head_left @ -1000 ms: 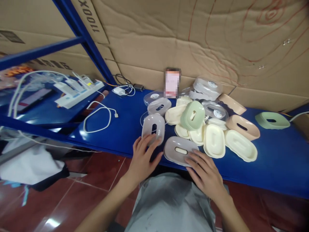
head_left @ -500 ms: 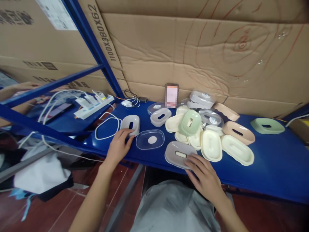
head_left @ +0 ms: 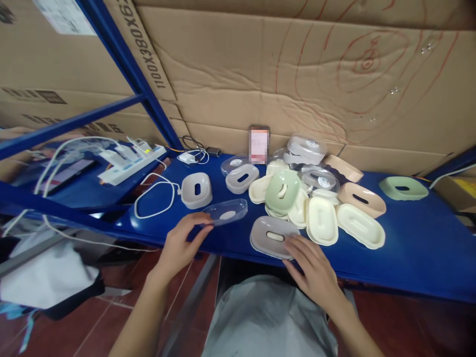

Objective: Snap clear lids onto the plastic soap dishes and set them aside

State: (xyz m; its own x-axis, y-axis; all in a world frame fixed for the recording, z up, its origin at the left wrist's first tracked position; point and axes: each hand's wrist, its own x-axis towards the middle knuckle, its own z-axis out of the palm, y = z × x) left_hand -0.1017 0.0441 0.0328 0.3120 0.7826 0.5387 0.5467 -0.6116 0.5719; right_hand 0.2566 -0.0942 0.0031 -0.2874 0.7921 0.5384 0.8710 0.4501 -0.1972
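Note:
My left hand (head_left: 182, 243) pinches the near left rim of a clear plastic lid (head_left: 227, 211) and tilts it up off the blue shelf (head_left: 409, 248). A grey soap dish (head_left: 196, 190) stands alone just behind that lid. My right hand (head_left: 310, 265) rests on the near edge of a grey oval tray (head_left: 270, 233) at the shelf's front. Behind it lies a heap of cream trays (head_left: 323, 218), a green dish (head_left: 282, 191), pink dishes (head_left: 360, 199) and clear lids (head_left: 307, 147).
A lone green dish (head_left: 403, 187) sits at the far right. A phone (head_left: 259, 144) leans on the cardboard wall (head_left: 297, 74). A white cable (head_left: 154, 198) and power strip (head_left: 130, 158) lie to the left. Red tiled floor and white cloth (head_left: 44, 277) are below.
My left hand let go of the grey soap dish it had slid left and took hold of the clear lid, lifting its edge. My right hand stayed on the grey tray.

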